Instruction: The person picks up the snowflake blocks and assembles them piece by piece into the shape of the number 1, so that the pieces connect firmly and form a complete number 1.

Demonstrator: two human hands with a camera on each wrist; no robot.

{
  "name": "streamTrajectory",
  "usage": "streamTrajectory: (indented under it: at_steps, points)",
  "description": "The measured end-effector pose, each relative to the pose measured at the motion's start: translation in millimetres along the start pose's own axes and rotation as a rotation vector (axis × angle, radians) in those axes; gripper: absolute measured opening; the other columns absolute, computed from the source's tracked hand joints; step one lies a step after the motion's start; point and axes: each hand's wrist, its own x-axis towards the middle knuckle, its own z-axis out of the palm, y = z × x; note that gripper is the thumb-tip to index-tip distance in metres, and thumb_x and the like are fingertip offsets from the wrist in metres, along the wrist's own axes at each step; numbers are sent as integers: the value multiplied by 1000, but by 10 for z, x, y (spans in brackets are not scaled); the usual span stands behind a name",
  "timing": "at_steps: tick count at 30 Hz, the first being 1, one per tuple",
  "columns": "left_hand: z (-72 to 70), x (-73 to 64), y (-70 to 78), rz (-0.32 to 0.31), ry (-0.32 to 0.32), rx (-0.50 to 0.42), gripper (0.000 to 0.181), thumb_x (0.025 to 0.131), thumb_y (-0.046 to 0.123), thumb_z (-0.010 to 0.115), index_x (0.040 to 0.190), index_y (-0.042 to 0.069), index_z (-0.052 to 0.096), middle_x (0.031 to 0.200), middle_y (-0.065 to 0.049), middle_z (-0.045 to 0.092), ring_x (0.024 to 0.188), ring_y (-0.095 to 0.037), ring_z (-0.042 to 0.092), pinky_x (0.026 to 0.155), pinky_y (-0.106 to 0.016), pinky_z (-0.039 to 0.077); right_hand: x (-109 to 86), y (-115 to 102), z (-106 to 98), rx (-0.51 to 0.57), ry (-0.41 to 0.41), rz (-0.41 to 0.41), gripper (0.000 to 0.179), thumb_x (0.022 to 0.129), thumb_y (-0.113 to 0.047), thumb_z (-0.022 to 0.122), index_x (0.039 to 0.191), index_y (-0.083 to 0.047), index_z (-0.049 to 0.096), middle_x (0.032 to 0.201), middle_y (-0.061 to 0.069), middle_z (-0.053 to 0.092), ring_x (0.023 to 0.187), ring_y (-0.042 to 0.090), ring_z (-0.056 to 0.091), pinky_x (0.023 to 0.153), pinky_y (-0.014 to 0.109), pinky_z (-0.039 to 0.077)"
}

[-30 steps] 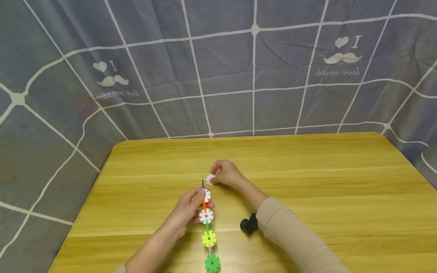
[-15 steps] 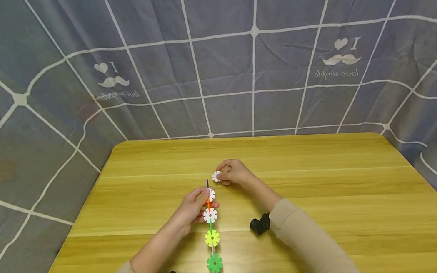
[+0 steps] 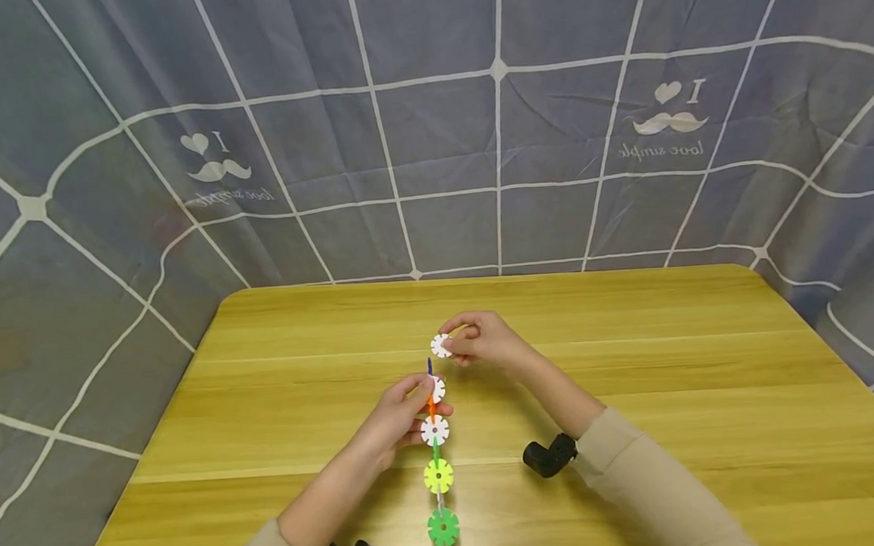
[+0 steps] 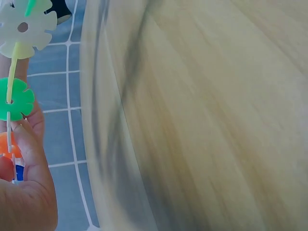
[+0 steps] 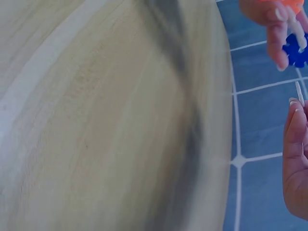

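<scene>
My left hand (image 3: 402, 413) grips a chain of slotted plastic discs near its upper end, thumb over a white disc (image 3: 439, 388). Above the thumb a blue disc (image 3: 430, 364) stands edge-on at the chain's tip. Below come an orange disc (image 3: 432, 408), another white disc, a green one seen edge-on, a yellow disc (image 3: 439, 477), a pale edge-on one and a green disc (image 3: 443, 528) at the bottom. My right hand (image 3: 488, 338) pinches a single white disc (image 3: 440, 345) just beyond the blue one. In the right wrist view that loose disc is edge-on, apart from the blue disc (image 5: 296, 52).
A wooden table (image 3: 637, 353) lies under both hands. Grey-blue cloth with white lines (image 3: 444, 139) hangs behind it and at both sides. Black wrist devices (image 3: 550, 455) sit at the two sleeves.
Both hands have shifted to the right with the chain and the loose white disc. The white disc in my right hand now sits a little farther beyond the blue tip.
</scene>
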Motion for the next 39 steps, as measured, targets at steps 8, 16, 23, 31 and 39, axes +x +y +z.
streamTrajectory:
  at_steps: [8, 16, 23, 31, 39]
  points:
    - [48, 16, 10, -5, -32, 1, 43, 99, 32, 44, 130, 2, 47, 82, -1, 69, 56, -7, 58, 51, -19, 48, -78, -53, -57, 1, -31, -53, 25, 88, -2, 61, 111, 6, 58, 77, 19, 65, 65, 22, 62, 68, 36, 55]
    - [81, 31, -13, 10, -69, 5, 45, 99, 33, 42, 129, 0, 47, 82, -1, 69, 56, -6, 58, 52, -18, 48, -135, -73, -89, -13, -36, -70, 23, 88, -1, 61, 110, 6, 59, 72, 13, 64, 64, 21, 60, 70, 42, 54]
    - [129, 38, -4, 28, -79, 8, 43, 100, 31, 43, 129, 0, 48, 79, 0, 68, 56, -5, 57, 50, -17, 46, -189, -92, -135, -49, -51, -74, 22, 88, -1, 60, 110, 4, 59, 73, 15, 63, 67, 26, 60, 70, 42, 54]
    - [189, 26, 19, 40, -82, 12, 42, 99, 30, 45, 129, 1, 49, 75, 1, 66, 55, -5, 57, 48, -17, 45, -226, -122, -198, -105, -104, -110, 20, 89, 0, 57, 108, 5, 61, 70, 11, 62, 65, 20, 58, 70, 45, 53]
    - [252, 7, 4, 55, -82, 54, 42, 98, 30, 47, 127, 1, 53, 71, 3, 62, 53, -5, 53, 47, -17, 42, -244, -235, -235, -185, -214, -154, 13, 90, 3, 56, 100, 8, 62, 65, 3, 58, 57, 18, 49, 56, 27, 46]
